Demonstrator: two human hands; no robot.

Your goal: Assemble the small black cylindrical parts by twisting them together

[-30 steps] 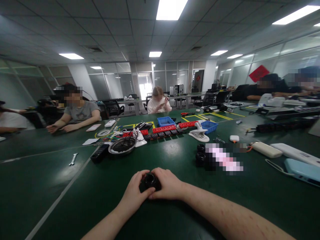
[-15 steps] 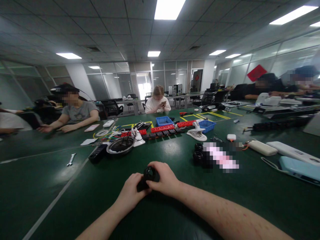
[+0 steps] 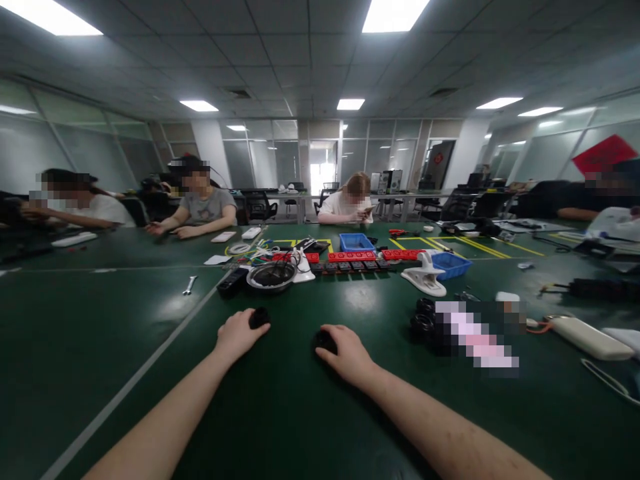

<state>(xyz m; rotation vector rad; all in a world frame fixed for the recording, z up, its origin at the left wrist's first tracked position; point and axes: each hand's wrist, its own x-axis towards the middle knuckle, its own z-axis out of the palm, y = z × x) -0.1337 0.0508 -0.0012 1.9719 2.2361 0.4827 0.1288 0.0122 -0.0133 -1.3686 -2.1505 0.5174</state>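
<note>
My left hand (image 3: 237, 339) is closed round a small black cylindrical piece (image 3: 259, 319), near the table's centre line. To its right, my right hand (image 3: 347, 353) grips another black round piece (image 3: 325, 341), thumb and fingers curled about its edge. A wide gap lies between the hands, and both pieces are low over the dark green table (image 3: 285, 400). What exactly these pieces are cannot be made out. Several similar black round parts (image 3: 423, 319) lie to the right of my right hand, beside a blurred-out pink patch.
A wrench (image 3: 190, 285) lies at the left. Ahead are a round metal-rimmed dish (image 3: 271, 275), red strips (image 3: 352, 256), blue trays (image 3: 451, 265) and a white clamp stand (image 3: 427, 277). A cream power bank (image 3: 592, 337) is at the right. Other people sit round the table.
The hands were together on one black object; now they are apart, each with a black piece. My left hand moved left and forward, my right slightly right. The view turned left.
</note>
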